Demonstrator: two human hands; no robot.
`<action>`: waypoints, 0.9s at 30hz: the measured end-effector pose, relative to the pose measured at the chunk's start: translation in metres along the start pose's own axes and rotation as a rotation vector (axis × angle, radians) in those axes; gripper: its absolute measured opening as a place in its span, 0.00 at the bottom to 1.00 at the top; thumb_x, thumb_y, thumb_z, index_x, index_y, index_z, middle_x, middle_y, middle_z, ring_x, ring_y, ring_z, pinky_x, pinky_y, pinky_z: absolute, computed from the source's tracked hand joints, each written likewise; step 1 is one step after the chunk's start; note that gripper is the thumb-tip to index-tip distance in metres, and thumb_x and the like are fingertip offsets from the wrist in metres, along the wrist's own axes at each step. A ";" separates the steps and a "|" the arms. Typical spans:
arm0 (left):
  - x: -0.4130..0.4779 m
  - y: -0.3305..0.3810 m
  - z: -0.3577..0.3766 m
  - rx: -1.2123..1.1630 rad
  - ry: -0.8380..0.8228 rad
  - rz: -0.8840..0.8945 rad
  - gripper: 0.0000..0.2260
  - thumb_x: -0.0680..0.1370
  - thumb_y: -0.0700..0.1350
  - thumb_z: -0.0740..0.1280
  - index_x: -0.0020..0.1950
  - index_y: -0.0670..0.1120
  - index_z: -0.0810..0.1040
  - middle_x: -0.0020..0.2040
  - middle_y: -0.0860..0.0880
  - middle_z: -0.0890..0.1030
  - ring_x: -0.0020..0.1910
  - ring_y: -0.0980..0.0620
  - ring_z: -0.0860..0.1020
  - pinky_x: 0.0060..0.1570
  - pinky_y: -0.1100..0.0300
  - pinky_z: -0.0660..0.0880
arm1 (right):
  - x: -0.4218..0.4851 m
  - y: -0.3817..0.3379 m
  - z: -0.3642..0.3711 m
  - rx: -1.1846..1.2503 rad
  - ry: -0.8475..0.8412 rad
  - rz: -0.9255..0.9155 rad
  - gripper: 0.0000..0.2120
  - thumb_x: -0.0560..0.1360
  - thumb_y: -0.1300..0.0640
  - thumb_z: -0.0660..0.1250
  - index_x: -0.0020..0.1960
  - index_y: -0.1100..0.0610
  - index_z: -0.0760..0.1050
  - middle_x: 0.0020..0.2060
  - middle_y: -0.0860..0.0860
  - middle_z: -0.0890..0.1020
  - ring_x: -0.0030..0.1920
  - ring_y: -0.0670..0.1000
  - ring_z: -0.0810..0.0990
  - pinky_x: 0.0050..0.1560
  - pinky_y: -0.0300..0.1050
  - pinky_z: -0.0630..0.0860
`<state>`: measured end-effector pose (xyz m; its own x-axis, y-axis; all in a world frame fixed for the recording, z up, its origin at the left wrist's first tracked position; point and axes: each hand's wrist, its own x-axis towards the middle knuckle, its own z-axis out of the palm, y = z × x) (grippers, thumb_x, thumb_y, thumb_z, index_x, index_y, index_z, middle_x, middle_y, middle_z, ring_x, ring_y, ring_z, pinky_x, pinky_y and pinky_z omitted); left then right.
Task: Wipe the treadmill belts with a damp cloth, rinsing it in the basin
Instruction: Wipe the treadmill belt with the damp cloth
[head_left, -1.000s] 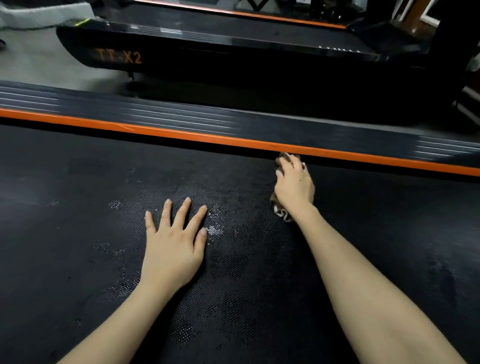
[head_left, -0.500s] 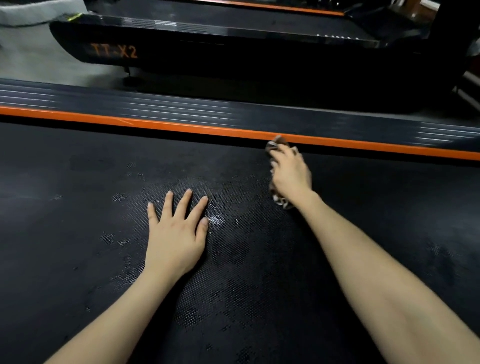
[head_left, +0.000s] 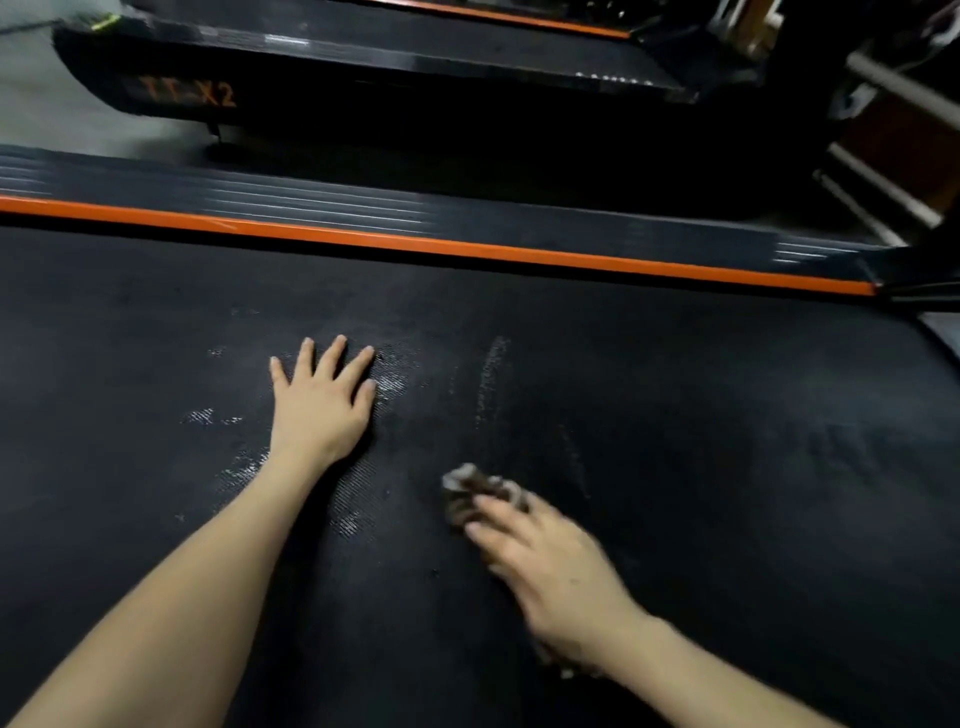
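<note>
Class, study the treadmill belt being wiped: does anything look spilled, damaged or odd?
Nothing damaged. The belt shows shiny wet patches beside the left hand and a pale streak beyond the cloth under the right hand, likely wiping marks, not a spill.

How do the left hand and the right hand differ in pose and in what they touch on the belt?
The left hand lies flat with fingers spread, bare on the treadmill belt; the right hand presses a crumpled cloth under its fingers. The left hand looks sharp, the right hand blurred. The left hand sits farther from the camera, the right hand nearer. Both are palm down on the belt.
</note>
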<state>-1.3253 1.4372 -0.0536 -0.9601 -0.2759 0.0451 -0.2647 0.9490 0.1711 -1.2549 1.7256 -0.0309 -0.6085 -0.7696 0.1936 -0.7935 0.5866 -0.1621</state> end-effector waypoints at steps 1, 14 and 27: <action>0.000 0.000 -0.001 0.000 -0.003 -0.001 0.22 0.82 0.56 0.51 0.76 0.58 0.59 0.78 0.50 0.57 0.77 0.43 0.49 0.72 0.38 0.43 | -0.017 0.025 -0.007 -0.051 0.010 0.059 0.18 0.72 0.53 0.58 0.58 0.55 0.78 0.60 0.54 0.79 0.56 0.59 0.80 0.58 0.54 0.76; -0.115 0.028 -0.014 -0.006 0.011 0.100 0.29 0.76 0.62 0.41 0.73 0.57 0.65 0.76 0.47 0.62 0.75 0.38 0.55 0.69 0.34 0.43 | -0.046 -0.026 -0.005 0.043 -0.014 0.116 0.18 0.76 0.51 0.56 0.60 0.52 0.77 0.65 0.51 0.75 0.64 0.58 0.73 0.63 0.54 0.71; -0.136 0.021 -0.002 0.025 0.060 0.155 0.28 0.78 0.60 0.45 0.73 0.51 0.68 0.69 0.44 0.72 0.70 0.37 0.66 0.69 0.33 0.45 | -0.082 0.023 -0.013 -0.011 0.072 0.398 0.17 0.77 0.53 0.57 0.62 0.55 0.77 0.67 0.54 0.73 0.64 0.61 0.74 0.67 0.52 0.66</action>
<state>-1.2002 1.4946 -0.0542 -0.9826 -0.1343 0.1281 -0.1172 0.9842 0.1330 -1.2238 1.8057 -0.0380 -0.8670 -0.4625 0.1854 -0.4958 0.8379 -0.2282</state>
